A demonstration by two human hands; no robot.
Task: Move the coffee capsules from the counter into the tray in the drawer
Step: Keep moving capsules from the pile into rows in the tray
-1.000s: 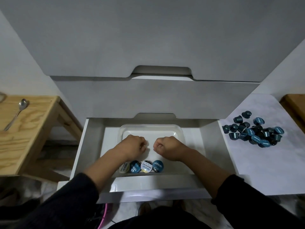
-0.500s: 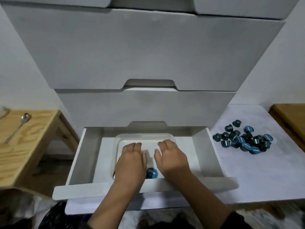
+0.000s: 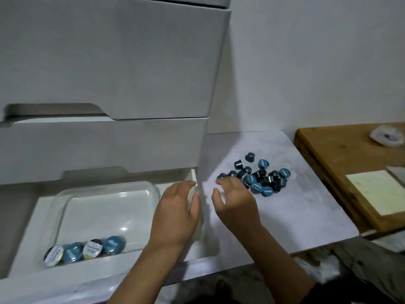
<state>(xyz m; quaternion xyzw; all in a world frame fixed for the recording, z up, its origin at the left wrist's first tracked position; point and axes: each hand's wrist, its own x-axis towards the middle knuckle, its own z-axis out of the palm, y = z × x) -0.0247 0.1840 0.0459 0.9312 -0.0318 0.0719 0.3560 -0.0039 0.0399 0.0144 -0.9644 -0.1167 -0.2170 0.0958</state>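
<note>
A heap of several dark and blue coffee capsules (image 3: 260,176) lies on the pale marbled counter (image 3: 291,216). A clear plastic tray (image 3: 105,207) sits in the open bottom drawer (image 3: 28,220); several capsules (image 3: 85,250) stand in a row along its near edge. My left hand (image 3: 175,213) is open, palm down, over the drawer's right side. My right hand (image 3: 235,200) is open above the counter, its fingertips just short of the heap's left edge. Neither hand holds anything.
Shut white drawers (image 3: 105,62) rise above the open one. A wooden board (image 3: 350,170) lies right of the counter, with a pale sheet (image 3: 377,191) and a crumpled white thing (image 3: 388,134) on it. A white wall stands behind.
Both hands have left the tray and moved right toward the capsule heap, opening from fists. The view has swung right. The row of capsules in the tray is uncovered.
</note>
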